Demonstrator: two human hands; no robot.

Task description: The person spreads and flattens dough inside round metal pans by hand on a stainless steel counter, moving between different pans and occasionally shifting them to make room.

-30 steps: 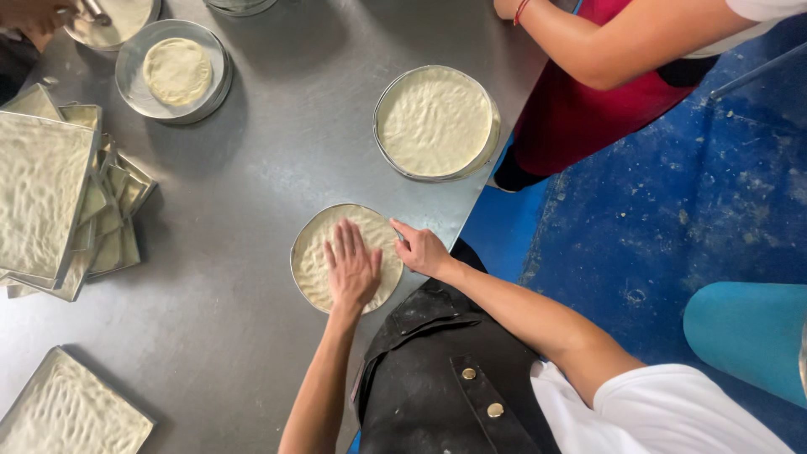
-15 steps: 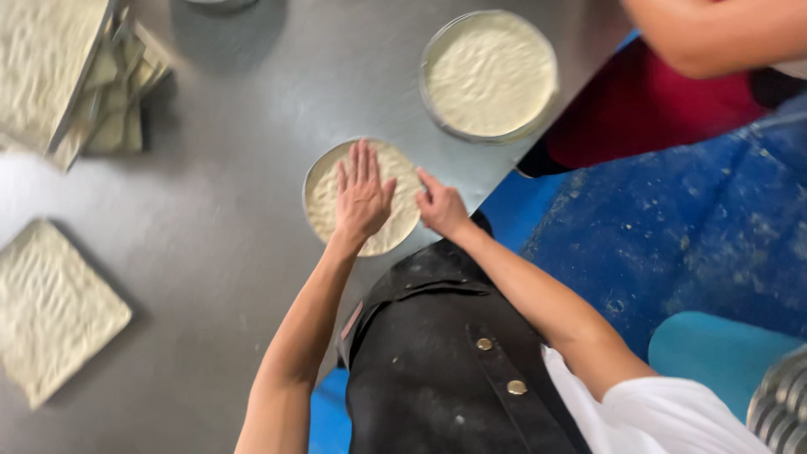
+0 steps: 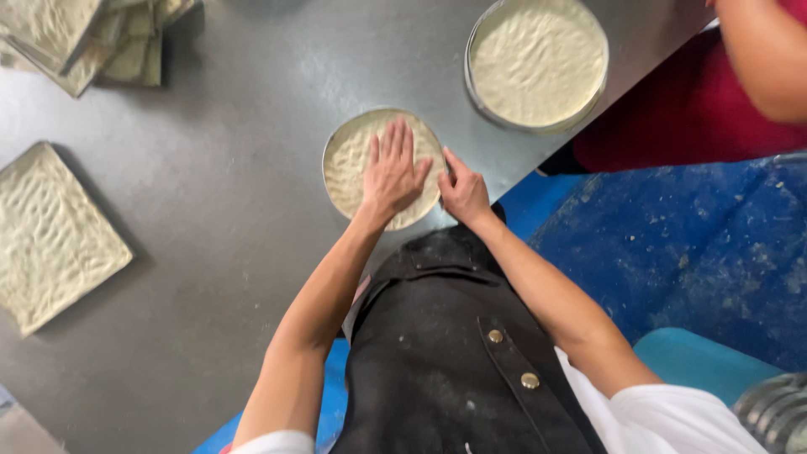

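Left hand [image 3: 393, 172]: flat, fingers spread, palm-down on the dough in a small round pan [image 3: 345, 151]. Right hand [image 3: 464, 192]: fingers together, curled at that pan's near right rim. Beyond the fingertips: a larger round dough pan [image 3: 538, 63]; far left, a square dough tray [image 3: 52, 235].

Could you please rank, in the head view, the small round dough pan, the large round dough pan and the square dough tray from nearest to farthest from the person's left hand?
1. Small round dough pan: directly under the left hand, which lies flat on its dough.
2. Large round dough pan: up and to the right, by the table edge.
3. Square dough tray: far left of the table.
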